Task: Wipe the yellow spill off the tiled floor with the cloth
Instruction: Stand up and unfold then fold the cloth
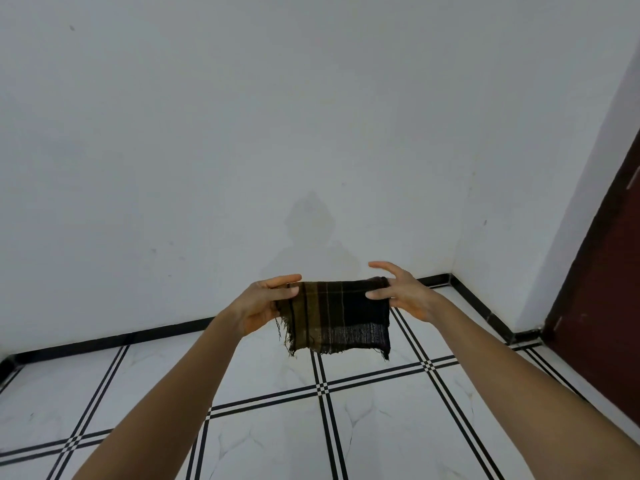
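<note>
A dark plaid cloth [337, 315], brown and black with frayed edges, hangs in the air in front of me above the tiled floor [374, 427]. My left hand [266, 303] pinches its upper left corner. At the upper right corner my right hand [401, 294] grips it with thumb and fingers, the other fingers spread. The cloth is stretched between both hands. No yellow spill shows on the tiles in this view.
A white wall [277, 133] stands ahead with a black skirting strip [104, 339] along its base. The walls meet in a corner at the right [452, 273]. A dark red-brown door [602, 289] is at the far right. The floor has white tiles with black lines.
</note>
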